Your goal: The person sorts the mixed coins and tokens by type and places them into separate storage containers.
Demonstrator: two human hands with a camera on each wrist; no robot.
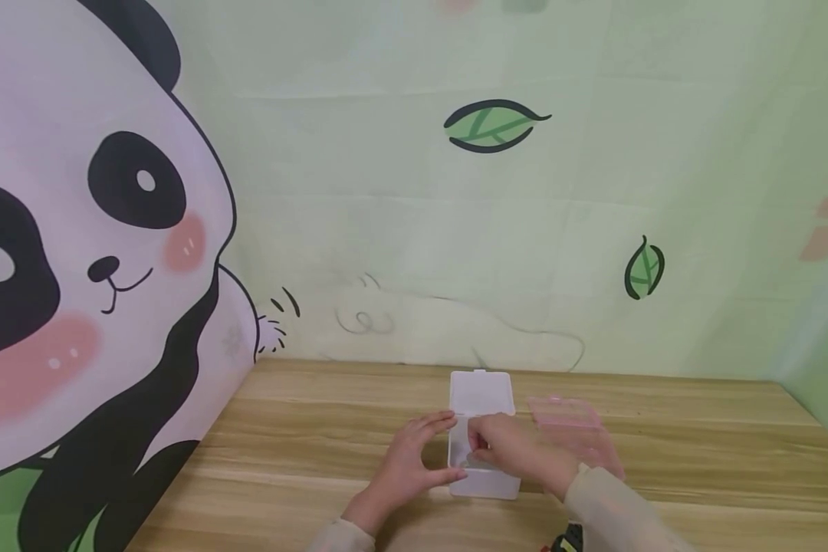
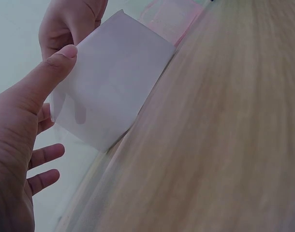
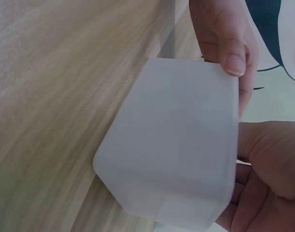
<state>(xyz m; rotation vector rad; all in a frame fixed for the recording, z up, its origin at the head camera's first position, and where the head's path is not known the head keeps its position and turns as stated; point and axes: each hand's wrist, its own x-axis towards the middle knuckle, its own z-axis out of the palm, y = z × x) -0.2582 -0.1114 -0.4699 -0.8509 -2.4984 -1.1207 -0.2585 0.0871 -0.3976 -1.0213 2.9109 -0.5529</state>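
An open white plastic box (image 1: 486,484) stands on the table, its hinged lid (image 1: 481,392) tipped back on the far side. My left hand (image 1: 410,456) holds the box's left side, thumb at the near rim and fingers toward the far corner. In the left wrist view the thumb of the left hand (image 2: 22,111) lies over the rim, with some fingers spread free. My right hand (image 1: 507,443) reaches over the right side into the box, fingers curled downward. Whether those fingers hold something is hidden by the hand and the box wall (image 3: 171,130).
A translucent pink case (image 1: 583,438) lies on the wooden table (image 1: 303,437) just right of the white box, partly behind the right forearm. A small black object with yellow and red parts (image 1: 567,539) is at the bottom edge. A panda-printed cloth (image 1: 386,192) hangs behind.
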